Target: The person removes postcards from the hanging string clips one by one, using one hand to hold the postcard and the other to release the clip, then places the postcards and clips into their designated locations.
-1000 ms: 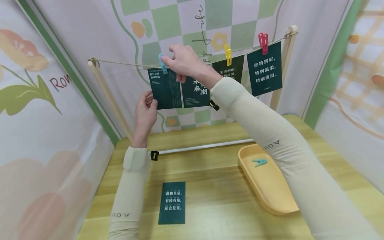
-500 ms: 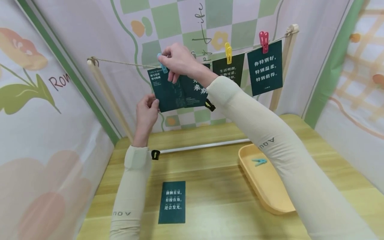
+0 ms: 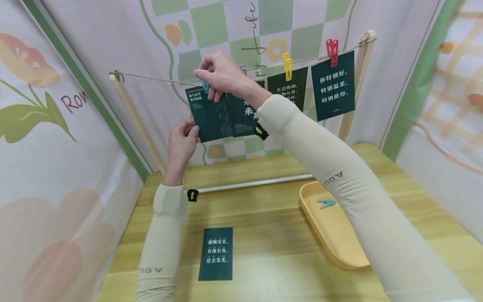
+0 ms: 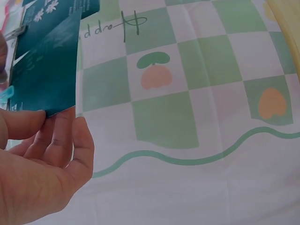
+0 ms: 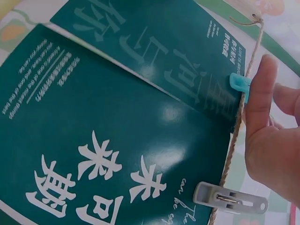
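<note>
My left hand (image 3: 183, 140) pinches the lower left edge of a dark green card (image 3: 211, 123) between thumb and fingers. The card's top edge meets the twine (image 5: 234, 140), and its right side overlaps a neighbouring green card (image 5: 112, 140). With thumb and fingers, my right hand (image 3: 224, 75) grips a light blue clothespin (image 5: 240, 82) at the card's top edge. In the right wrist view, that clothespin's tip lies over the card by the twine. A grey clothespin (image 5: 229, 199) clips the neighbouring card to the twine.
Farther right, yellow (image 3: 288, 67) and red (image 3: 332, 53) clothespins hold cards on the twine between wooden posts (image 3: 137, 121). On the table lie another green card (image 3: 216, 254) and a yellow tray (image 3: 328, 247) containing a blue-green clothespin (image 3: 326, 204). A white rod (image 3: 256, 183) crosses behind them.
The held card's lower end has swung right, and its right side now overlaps the neighbouring card. My right hand has shifted slightly left, covering more of the blue clothespin.
</note>
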Demonstrator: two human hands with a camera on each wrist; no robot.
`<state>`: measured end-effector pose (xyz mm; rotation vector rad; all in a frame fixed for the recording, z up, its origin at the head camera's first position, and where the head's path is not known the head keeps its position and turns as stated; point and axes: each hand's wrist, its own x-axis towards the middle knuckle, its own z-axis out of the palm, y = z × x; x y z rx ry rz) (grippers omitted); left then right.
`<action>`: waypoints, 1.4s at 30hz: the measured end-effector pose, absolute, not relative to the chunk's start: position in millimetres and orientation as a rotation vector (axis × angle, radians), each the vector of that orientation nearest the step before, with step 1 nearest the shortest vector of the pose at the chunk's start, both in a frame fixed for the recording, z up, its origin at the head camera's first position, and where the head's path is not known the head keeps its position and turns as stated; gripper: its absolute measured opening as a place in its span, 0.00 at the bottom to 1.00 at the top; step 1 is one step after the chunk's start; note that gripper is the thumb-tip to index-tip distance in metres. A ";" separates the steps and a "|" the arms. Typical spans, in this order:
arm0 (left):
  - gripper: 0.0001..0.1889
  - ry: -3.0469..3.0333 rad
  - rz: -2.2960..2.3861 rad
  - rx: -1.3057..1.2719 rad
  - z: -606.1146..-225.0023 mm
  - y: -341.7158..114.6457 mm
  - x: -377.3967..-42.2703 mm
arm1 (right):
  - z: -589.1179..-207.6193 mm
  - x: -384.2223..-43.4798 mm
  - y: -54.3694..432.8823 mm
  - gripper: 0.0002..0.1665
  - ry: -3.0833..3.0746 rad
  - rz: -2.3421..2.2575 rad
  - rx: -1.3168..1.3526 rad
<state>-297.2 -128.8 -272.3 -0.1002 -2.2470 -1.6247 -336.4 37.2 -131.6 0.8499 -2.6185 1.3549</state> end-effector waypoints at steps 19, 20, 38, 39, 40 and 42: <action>0.12 -2.244 -1.728 -0.186 -274.9 -131.1 -295.2 | -130.0 -334.7 39.1 0.07 -2.325 1.310 0.945; 0.11 -2.247 -1.737 -0.195 -275.4 -131.3 -294.7 | -129.7 -334.6 39.7 0.07 -2.310 1.324 0.936; 0.15 -2.316 -1.866 -0.311 -282.7 -151.2 -268.5 | -137.1 -317.4 62.2 0.17 -2.266 1.350 1.009; 0.15 -2.327 -1.855 -0.322 -283.5 -152.8 -266.9 | -138.2 -316.4 64.2 0.18 -2.282 1.341 1.012; 0.15 -2.337 -1.844 -0.331 -284.2 -154.3 -265.0 | -139.2 -315.1 66.3 0.19 -2.296 1.337 1.008; 0.15 -2.362 -1.811 -0.365 -286.3 -157.6 -261.8 | -141.2 -311.3 71.4 0.21 -2.307 1.321 1.017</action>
